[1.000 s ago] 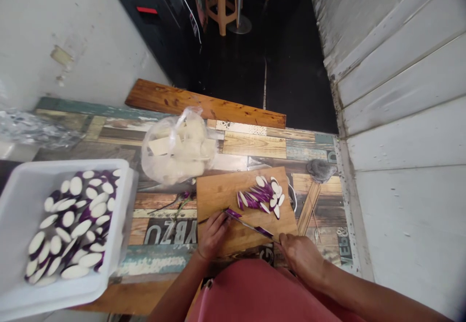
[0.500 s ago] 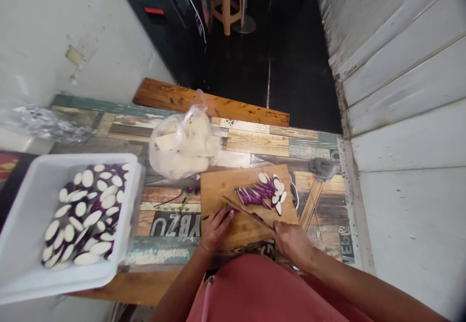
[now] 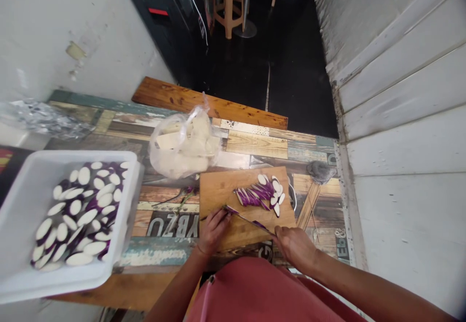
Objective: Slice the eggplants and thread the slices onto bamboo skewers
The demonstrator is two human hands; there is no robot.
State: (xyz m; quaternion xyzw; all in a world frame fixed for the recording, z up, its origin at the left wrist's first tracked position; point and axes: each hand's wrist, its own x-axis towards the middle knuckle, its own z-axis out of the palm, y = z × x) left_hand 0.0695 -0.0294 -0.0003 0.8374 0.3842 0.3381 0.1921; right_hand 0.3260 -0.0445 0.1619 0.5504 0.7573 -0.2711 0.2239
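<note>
A wooden cutting board (image 3: 218, 193) lies on the patterned table, with a row of cut purple-skinned eggplant slices (image 3: 260, 194) at its far right. My right hand (image 3: 296, 247) grips a knife (image 3: 247, 219) whose blade slants across the board's near side. My left hand (image 3: 214, 229) is curled at the board's near left edge, fingertips on a small end piece of eggplant (image 3: 230, 209) next to the blade tip.
A white plastic tub (image 3: 22, 210) holding several eggplant slices stands at the left. A clear plastic bag (image 3: 184, 145) of pale items lies behind the board. An eggplant stem (image 3: 184, 197) and a grey cloth (image 3: 320, 169) rest on the table. A white plank wall runs along the right.
The knife has shifted slightly across the board's near side while my left hand stays at the eggplant end piece. The camera view moved a little.
</note>
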